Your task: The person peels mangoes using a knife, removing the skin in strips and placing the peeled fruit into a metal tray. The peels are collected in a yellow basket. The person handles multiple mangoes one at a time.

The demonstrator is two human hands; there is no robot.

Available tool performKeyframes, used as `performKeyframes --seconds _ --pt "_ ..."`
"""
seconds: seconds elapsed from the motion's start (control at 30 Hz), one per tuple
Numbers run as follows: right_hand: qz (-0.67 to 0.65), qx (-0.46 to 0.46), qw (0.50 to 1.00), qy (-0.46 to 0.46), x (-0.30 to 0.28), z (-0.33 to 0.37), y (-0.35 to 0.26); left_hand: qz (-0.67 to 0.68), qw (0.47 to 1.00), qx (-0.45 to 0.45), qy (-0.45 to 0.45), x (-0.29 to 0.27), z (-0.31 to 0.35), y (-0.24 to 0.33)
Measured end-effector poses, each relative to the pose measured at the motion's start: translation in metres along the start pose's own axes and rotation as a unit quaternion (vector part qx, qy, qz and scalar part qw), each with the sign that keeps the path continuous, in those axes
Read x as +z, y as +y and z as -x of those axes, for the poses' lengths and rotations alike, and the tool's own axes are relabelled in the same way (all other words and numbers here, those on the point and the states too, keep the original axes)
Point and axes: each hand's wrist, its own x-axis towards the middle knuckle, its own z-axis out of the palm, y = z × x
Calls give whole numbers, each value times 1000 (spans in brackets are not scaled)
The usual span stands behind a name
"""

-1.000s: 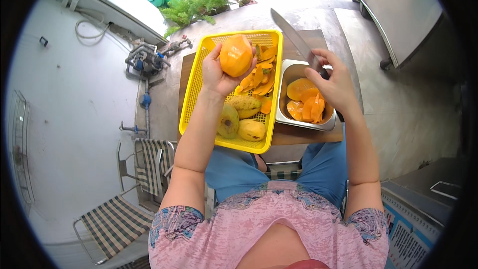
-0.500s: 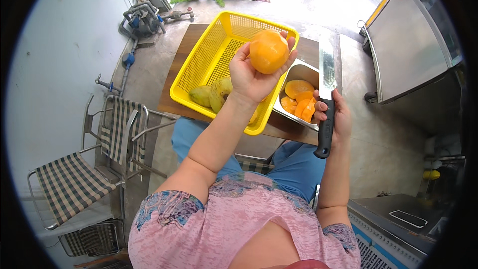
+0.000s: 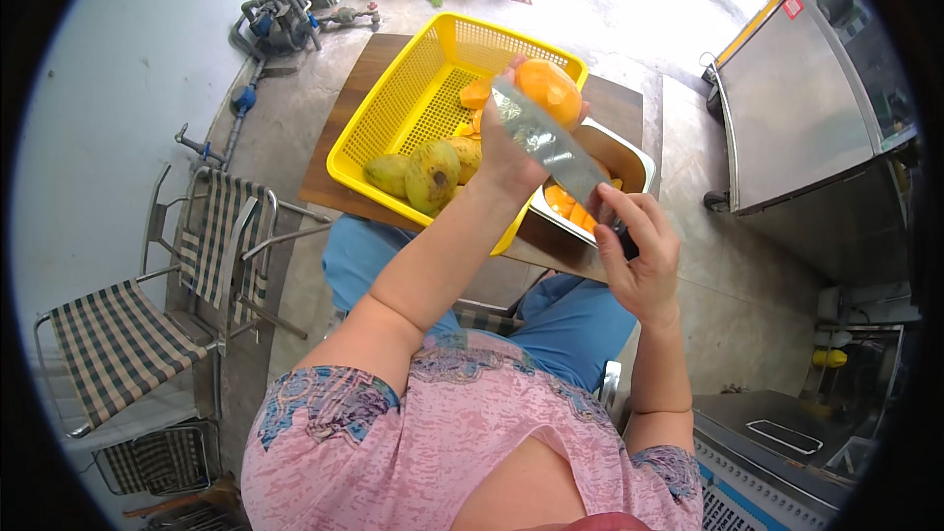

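Head cam, black handle point(image 3: 627, 238) of broad steel knife point(image 3: 565, 157) mostly hidden by R hand point(image 3: 647, 256) gripping it, blade point(image 3: 536, 131) masking pt of L hand point(image 3: 509, 159), L palm up, cupped round peeled orange fruit point(image 3: 551, 91) over yellow plastic mesh basket point(image 3: 388, 105)

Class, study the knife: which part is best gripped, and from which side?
Probably the black handle, approached from the picture's lower right, where the right hand holds the knife. It slants, its broad blade pointing upper left and overlapping the left hand in view, so coming from the handle end should keep fingers off the blade.
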Motion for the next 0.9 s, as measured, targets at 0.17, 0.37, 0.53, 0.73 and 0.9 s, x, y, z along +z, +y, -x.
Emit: performKeyframes --seconds 0.17,0.37,0.53,0.73,0.9 --pt "93 -25 995 0 1 2 -3 -23 996 -4 92 9 -1 -2" --pt "99 -30 995 10 0 4 -1 -38 997 -3 71 11 4 -1" --pt "89 -25 996 8 -3 4 -2 -47 995 19 80 14 7 -3" --pt "92 -23 995 11 -7 6 -3 -52 998 24 39 14 9 -5" --pt "107 -42 993 14 -11 5 -5 -43 998 42 -25 14 10 0"
